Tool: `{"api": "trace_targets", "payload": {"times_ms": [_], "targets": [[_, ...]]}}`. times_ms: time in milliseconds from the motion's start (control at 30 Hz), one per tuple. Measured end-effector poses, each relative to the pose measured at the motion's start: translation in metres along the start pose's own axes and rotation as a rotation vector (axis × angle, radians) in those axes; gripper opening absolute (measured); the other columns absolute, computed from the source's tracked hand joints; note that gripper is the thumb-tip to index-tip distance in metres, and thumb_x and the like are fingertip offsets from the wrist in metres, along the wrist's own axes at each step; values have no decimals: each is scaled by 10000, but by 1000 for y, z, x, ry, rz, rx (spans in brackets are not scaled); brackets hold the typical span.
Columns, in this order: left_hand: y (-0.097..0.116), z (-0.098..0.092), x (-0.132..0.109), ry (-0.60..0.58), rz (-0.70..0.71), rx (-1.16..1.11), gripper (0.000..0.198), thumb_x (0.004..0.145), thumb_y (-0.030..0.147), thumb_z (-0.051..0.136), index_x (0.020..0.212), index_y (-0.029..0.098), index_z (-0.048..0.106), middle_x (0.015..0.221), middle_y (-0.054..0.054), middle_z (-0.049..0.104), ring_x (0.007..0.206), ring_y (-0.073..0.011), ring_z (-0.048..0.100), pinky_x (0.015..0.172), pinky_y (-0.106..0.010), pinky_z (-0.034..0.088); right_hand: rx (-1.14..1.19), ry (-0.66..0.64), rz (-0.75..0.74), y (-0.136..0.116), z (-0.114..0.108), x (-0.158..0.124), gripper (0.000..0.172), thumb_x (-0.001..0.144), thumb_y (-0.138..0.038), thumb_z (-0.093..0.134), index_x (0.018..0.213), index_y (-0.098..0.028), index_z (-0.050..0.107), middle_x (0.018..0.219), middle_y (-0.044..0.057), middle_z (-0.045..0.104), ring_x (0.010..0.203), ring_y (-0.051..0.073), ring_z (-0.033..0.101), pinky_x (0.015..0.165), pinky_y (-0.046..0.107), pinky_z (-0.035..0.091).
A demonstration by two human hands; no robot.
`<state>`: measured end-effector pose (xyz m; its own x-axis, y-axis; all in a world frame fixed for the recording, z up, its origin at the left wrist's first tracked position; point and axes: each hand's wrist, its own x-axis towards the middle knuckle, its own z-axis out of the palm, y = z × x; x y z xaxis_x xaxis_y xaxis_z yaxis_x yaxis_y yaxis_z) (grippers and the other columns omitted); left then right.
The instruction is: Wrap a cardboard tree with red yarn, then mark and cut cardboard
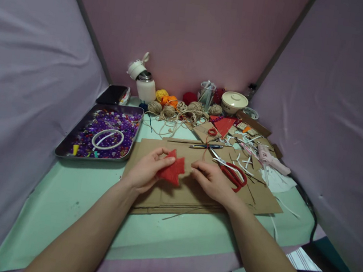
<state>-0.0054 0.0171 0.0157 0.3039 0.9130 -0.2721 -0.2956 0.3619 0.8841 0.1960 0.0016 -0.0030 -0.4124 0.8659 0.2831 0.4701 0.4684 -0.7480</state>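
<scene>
My left hand (145, 170) grips a small red tree-shaped piece wrapped in red cord (172, 170), fingers curled round its left side, just above a sheet of brown cardboard (260, 200). My right hand (213, 181) is to its right, fingers pinched on a thin red cord (204, 153) that runs up toward the back. Red-handled scissors (235, 173) lie right beside my right hand. A dark pen (205, 146) rests on the cardboard behind both hands.
A metal tray (65, 146) with purple beads and a white ring stands at the left. Jute twine balls (171, 110), coloured yarn, a white bottle (145, 87), a lidded bowl (234, 101), a red triangle (224, 126), a pink glue gun (271, 158) and paper scraps crowd the back and right. Fabric walls enclose the table.
</scene>
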Motion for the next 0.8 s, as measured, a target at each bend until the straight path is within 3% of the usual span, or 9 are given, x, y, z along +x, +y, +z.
{"api": "trace_targets", "payload": {"times_ms": [133,333,533,667,800], "targets": [[0,0,6,211,127,-54,323,616,226,756,822,161,516,702,14,649,556,-91,592,557,-213,501,-199,-43,-138,0,9,-1,162,922,-235,459,873,-177,602,794,47,621,761,163,543,708,280,402],[-12,-6,11,265,211,150,315,663,304,716,845,178,491,686,9,654,561,-118,604,531,-211,466,-333,-60,-228,-5,13,-5,183,931,-242,435,851,-174,585,746,47,578,746,168,514,703,290,383],[-16,-6,6,152,167,503,260,699,341,671,844,179,530,748,-5,647,619,-129,589,535,-210,428,-376,-41,-238,-5,8,-4,191,930,-246,430,837,-166,577,771,60,565,762,178,495,700,296,384],[-11,-1,-1,22,17,455,275,682,332,685,830,186,506,674,16,623,561,-120,560,491,-198,379,-351,7,-201,-1,1,-2,160,919,-261,473,842,-173,582,796,58,575,781,178,505,719,302,386],[-8,-1,-3,-68,-42,355,302,667,319,711,827,186,492,696,15,628,578,-110,567,515,-189,372,-246,47,-160,1,-5,-1,109,901,-236,514,846,-181,590,804,47,585,790,171,522,712,291,397]]}}
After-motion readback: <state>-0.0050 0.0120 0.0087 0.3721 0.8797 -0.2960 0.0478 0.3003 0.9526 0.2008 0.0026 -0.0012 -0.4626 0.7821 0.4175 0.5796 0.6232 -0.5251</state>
